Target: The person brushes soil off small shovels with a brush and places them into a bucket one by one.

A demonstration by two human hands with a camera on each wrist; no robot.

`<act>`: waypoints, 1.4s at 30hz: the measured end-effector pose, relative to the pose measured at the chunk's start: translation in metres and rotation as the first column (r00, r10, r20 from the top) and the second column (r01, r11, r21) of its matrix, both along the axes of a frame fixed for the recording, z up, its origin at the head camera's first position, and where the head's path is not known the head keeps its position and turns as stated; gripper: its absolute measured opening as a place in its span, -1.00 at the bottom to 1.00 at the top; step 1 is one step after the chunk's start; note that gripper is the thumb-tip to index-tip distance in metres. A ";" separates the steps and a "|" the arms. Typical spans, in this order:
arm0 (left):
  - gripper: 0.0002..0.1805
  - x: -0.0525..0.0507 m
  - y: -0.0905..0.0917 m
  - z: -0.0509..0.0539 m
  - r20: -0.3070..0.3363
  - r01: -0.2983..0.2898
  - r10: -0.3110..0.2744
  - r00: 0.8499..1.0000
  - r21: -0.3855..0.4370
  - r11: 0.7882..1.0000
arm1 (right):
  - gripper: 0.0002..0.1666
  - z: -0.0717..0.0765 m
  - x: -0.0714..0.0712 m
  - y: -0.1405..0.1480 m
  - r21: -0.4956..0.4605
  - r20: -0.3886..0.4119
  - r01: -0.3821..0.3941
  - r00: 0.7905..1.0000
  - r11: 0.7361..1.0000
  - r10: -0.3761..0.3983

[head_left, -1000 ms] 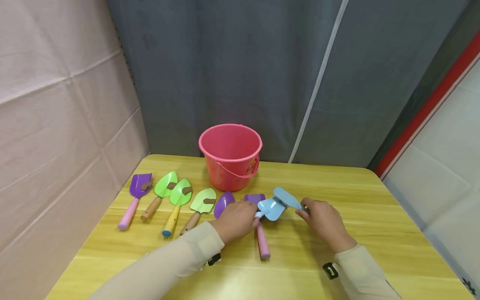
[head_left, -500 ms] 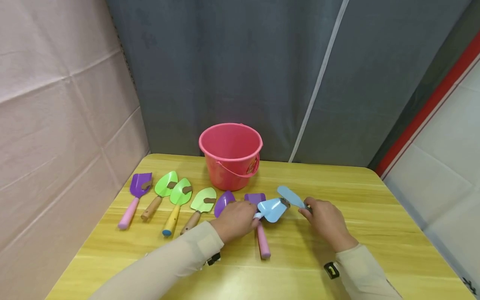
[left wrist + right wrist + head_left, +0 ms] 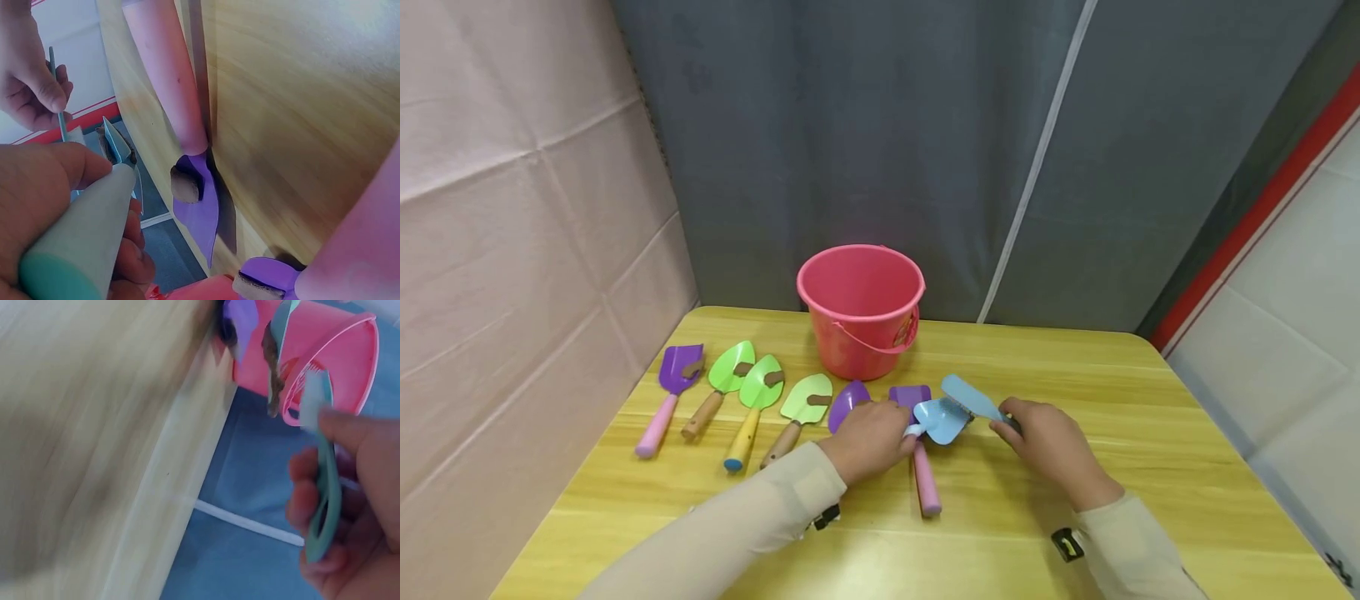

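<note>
My left hand (image 3: 868,442) grips the pale handle (image 3: 84,237) of a small light-blue trowel, whose blade (image 3: 938,425) is held above the table. A brown patch (image 3: 272,369) clings to that blade, seen edge-on in the right wrist view. Pinched in my right hand (image 3: 1052,446) is a blue brush (image 3: 967,394) with pale bristles (image 3: 310,403). In the head view its head overlaps the blade's far right edge; the bristle contact is hidden. Beneath the held trowel lies a purple shovel with a pink handle (image 3: 927,483). My left hand partly covers another purple trowel (image 3: 850,402).
A pink bucket (image 3: 859,342) stands behind the tools. To the left lie a purple shovel (image 3: 677,367) and green trowels, one with a yellow handle (image 3: 745,437), all bearing brown patches. A dark curtain (image 3: 865,125) hangs behind the wooden table (image 3: 1075,375).
The brush swung right, off the blade, half a second ago and is now back left over it. My left hand stays nearly in place; the blue blade has tilted slightly.
</note>
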State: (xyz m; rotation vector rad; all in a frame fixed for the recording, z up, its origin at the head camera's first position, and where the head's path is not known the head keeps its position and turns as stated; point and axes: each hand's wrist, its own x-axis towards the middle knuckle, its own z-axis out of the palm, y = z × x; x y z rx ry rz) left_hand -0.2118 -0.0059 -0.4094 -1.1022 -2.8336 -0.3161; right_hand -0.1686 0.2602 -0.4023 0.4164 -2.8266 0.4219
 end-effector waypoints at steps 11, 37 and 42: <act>-0.69 0.001 -0.001 0.004 0.025 0.005 -0.005 1.000 0.005 1.000 | -0.80 -0.006 0.001 0.002 0.040 0.047 0.045 0.998 0.998 -0.047; -0.72 0.002 0.002 0.008 0.050 -0.016 0.015 0.999 0.013 1.000 | -0.81 -0.005 0.006 -0.013 0.045 0.056 -0.060 0.997 0.997 0.057; -0.71 0.003 0.002 0.009 0.057 -0.016 0.016 0.998 0.009 1.000 | -0.79 -0.001 0.007 -0.006 0.048 0.030 0.031 0.999 0.998 -0.032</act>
